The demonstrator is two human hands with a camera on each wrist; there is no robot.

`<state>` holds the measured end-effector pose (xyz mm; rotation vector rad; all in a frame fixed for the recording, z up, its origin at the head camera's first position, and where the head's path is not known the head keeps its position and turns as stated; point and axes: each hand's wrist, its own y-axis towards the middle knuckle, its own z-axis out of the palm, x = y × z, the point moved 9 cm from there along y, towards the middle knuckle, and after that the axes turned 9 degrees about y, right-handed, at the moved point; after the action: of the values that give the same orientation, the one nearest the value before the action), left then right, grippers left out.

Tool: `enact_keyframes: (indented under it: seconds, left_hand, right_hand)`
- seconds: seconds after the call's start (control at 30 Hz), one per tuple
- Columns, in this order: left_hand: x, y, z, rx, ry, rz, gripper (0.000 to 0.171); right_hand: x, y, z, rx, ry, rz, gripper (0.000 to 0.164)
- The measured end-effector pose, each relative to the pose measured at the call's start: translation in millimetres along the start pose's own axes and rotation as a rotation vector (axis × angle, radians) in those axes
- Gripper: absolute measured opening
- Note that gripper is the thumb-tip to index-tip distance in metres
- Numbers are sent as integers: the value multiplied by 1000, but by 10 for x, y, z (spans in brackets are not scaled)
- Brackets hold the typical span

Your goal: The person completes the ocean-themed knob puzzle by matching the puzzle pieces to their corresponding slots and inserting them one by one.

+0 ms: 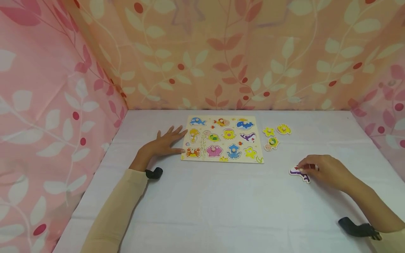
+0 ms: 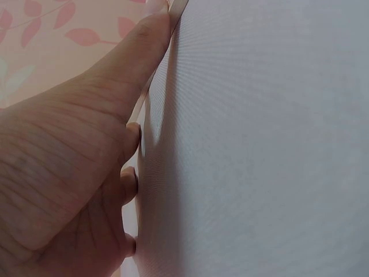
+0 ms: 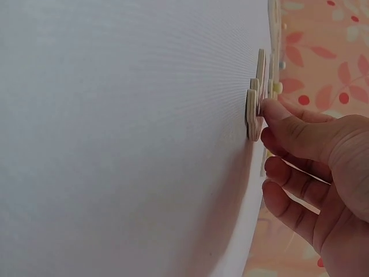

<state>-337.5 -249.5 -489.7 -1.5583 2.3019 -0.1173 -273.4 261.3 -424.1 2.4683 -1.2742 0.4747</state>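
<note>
A wooden peg puzzle board (image 1: pixel 207 159) with sea animals lies toward the back of the table. My left hand (image 1: pixel 162 143) rests at its left edge with spread, straight fingers, the thumb at the lower left corner near the crab piece (image 1: pixel 193 152). To the right of the board, my right hand (image 1: pixel 327 172) pinches a purple and white whale puzzle piece (image 1: pixel 295 171) between thumb and fingers. In the right wrist view the whale piece (image 3: pixel 252 115) is seen edge-on, close over the white cloth. On the board, a matching purple whale picture (image 1: pixel 248 137) shows without a knob.
Three loose pieces lie right of the board: a yellow star (image 1: pixel 269 131), a yellow round sea creature (image 1: pixel 283 129) and a green turtle (image 1: pixel 272 143). White cloth (image 1: pixel 202 207) covers the table. Patterned curtains (image 1: pixel 190 56) stand behind and at both sides.
</note>
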Motion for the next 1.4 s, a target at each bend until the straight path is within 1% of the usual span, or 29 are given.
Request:
enact_keyframes:
  seconds: [0.17, 0.4, 0.5, 0.63, 0.73, 0.9, 1.17, 1.27, 1.4]
  left_hand:
    - [-18, -3, -11, 7, -5, -5, 94]
    - [-47, -32, -44, 8, -4, -2, 95]
    - [-51, -32, -50, 8, -2, -1, 95]
    - [-51, -33, -54, 9, 3, -4, 95]
    - [-57, -40, -58, 7, -4, -3, 94]
    - [-57, -39, -54, 8, -11, -5, 95]
    - [-34, -16, -36, 19, 0, -17, 95]
    - [-40, -18, -39, 18, 3, -18, 94]
    - [-40, -22, -40, 15, 2, -16, 94]
  right_hand:
    - [-17, -2, -25, 7, -13, 11, 24]
    - [-95, -24, -4, 51, -24, 101, 16]
    - [-118, -41, -2, 55, -28, 117, 16]
    - [-114, -54, -23, 43, -23, 106, 17]
    - [-95, -59, -38, 37, -2, 82, 20]
    - [-84, -63, -43, 25, 2, 51, 23]
    - [-65, -56, -17, 47, -27, 58, 23]
    - [-52, -52, -35, 36, -26, 72, 23]
    - [-17, -26, -88, -22, -15, 56, 23]
